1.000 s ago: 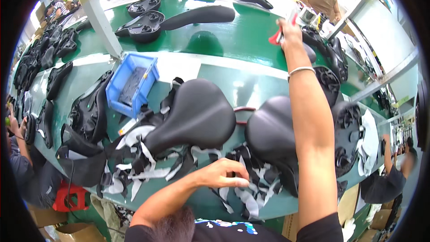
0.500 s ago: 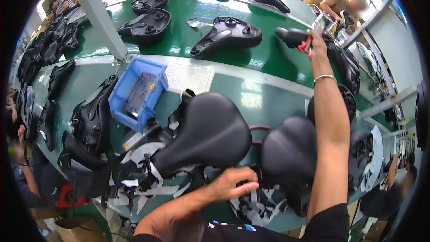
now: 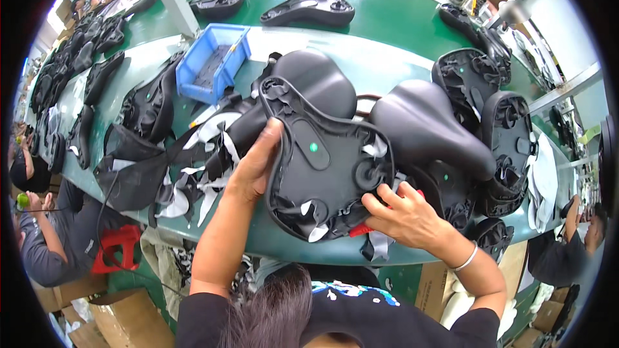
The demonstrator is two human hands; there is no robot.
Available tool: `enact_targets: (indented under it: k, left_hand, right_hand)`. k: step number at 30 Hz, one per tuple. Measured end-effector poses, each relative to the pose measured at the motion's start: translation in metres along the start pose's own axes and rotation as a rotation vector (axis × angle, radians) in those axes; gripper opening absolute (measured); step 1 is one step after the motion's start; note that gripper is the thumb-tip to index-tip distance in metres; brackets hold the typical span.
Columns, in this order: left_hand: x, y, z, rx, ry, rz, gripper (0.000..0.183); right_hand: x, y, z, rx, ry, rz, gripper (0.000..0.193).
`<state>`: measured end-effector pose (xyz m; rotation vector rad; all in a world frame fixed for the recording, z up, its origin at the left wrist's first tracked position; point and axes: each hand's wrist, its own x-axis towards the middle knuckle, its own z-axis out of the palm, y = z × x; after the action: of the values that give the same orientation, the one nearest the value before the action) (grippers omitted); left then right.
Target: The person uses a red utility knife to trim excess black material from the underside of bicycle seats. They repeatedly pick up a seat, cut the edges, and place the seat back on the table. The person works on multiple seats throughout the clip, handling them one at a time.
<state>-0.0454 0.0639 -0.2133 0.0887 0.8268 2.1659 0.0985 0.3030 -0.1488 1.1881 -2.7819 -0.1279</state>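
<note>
An upturned black bicycle saddle point(image 3: 300, 177) is tilted up in front of me, its hollow underside showing a green dot and loose scraps of cover. My left hand point(image 3: 256, 158) grips its left edge, thumb over the rim. Against its lower right edge, my right hand point(image 3: 406, 214) is closed with bent fingers around red-handled scissors point(image 3: 361, 229); their blades are hidden. Behind the held saddle lies a smooth black saddle point(image 3: 316, 74), right side up. Another smooth black saddle point(image 3: 422, 116) rests to the right.
A blue bin point(image 3: 211, 64) with dark scraps stands at the back left. Trimmed strips point(image 3: 177, 200) litter the table's near left. Several upturned saddles point(image 3: 509, 148) crowd the right. More saddles point(image 3: 309, 5) lie on the green belt beyond. Other people work at both sides.
My right hand has come back from the far belt to the near table. An upturned saddle is now held in front of me by my left hand, which was empty before.
</note>
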Motion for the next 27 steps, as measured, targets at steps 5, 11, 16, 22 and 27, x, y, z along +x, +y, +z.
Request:
enact_targets:
  k: [5, 11, 16, 22, 27]
  left_hand:
    - [-0.025, -0.003, 0.001, 0.477, 0.152, 0.042, 0.072]
    - [-0.018, 0.025, 0.022, 0.726, 0.108, 0.035, 0.066]
    - [-0.001, 0.036, 0.033, 0.948, 0.087, -0.125, 0.061]
    - [-0.022, 0.022, 0.004, 0.798, 0.240, 0.012, 0.050]
    - [-0.070, -0.014, 0.004, 0.609, 0.521, 0.148, 0.043]
  right_hand:
    - [-0.038, -0.026, 0.016, 0.737, 0.235, 0.428, 0.035]
    - [-0.044, -0.005, 0.022, 0.485, 0.335, 0.501, 0.053]
    - [-0.025, 0.013, 0.022, 0.253, 0.133, 0.318, 0.058]
    - [-0.037, -0.054, 0.036, 0.423, -0.008, 0.598, 0.063]
    - [-0.038, -0.122, 0.044, 0.582, 0.121, 0.842, 0.069]
